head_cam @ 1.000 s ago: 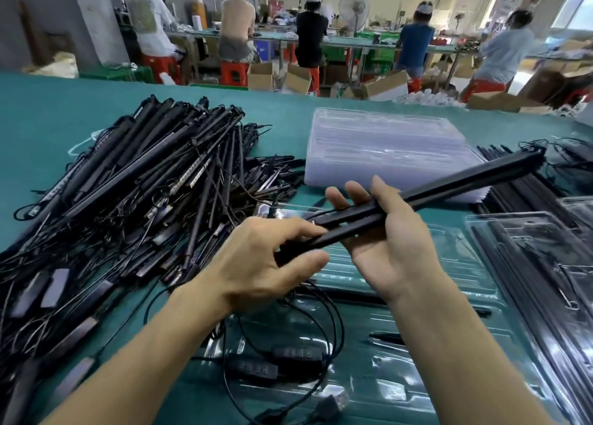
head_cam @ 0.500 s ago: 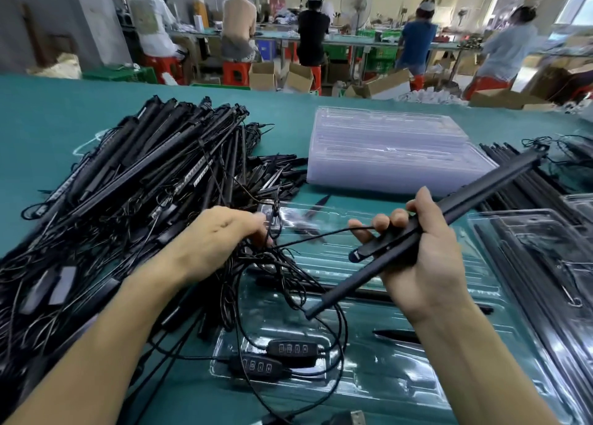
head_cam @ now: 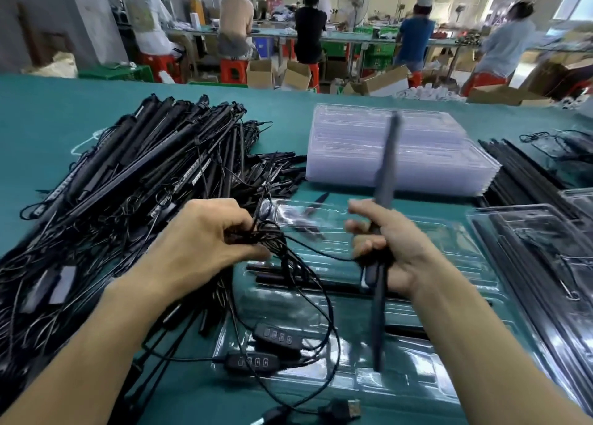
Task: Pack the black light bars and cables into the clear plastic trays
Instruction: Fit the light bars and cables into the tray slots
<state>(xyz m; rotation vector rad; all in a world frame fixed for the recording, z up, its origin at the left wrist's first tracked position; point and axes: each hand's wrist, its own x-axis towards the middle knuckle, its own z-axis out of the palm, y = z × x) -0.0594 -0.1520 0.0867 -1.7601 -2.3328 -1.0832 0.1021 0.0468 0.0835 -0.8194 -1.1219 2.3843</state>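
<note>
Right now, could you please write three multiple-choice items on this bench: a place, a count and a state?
1. Where is the loose pile of light bars? A. left of the left hand B. on the floor C. in a carton
2. How many button controllers sit on the loose cables? A. one B. two C. five
3. What is the right hand doing? A. resting open B. gripping a light bar C. holding scissors
Key: 1 A, it fills the table's left; 2 B, two sit together; 3 B, fingers curl round it.

Two inline controllers (head_cam: 278, 337), one USB plug (head_cam: 349, 408), one tray stack (head_cam: 433, 161), five workers (head_cam: 309, 32).
</note>
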